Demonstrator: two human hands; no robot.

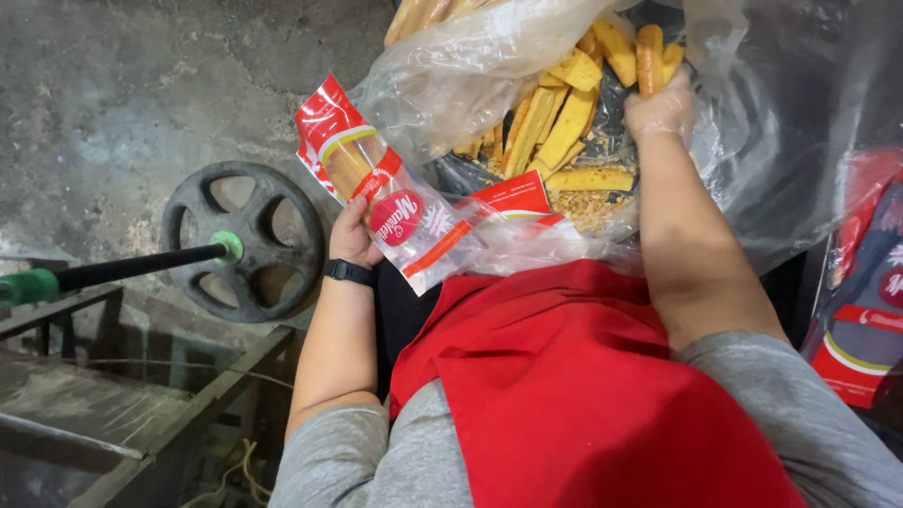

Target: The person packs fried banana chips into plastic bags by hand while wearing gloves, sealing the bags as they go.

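Note:
My left hand (353, 235) grips a red-and-clear snack bag (390, 193) that has a few golden sticks inside; a black band sits on that wrist. My right hand (661, 111), in a thin clear glove, is closed on several golden fried sticks (651, 55) inside a big clear plastic sack (470, 66). More golden sticks (564, 122) and crumbs lie in the sack just below the hand. A second red-and-clear bag (513, 202) lies on my lap against the sack. A red apron (564, 395) covers my front.
A dark metal wheel (246, 240) with a green-tipped black rod (122, 268) stands on the concrete floor at the left. Below it is a metal frame (141, 414). Printed red and blue packaging (870, 292) sits at the right edge.

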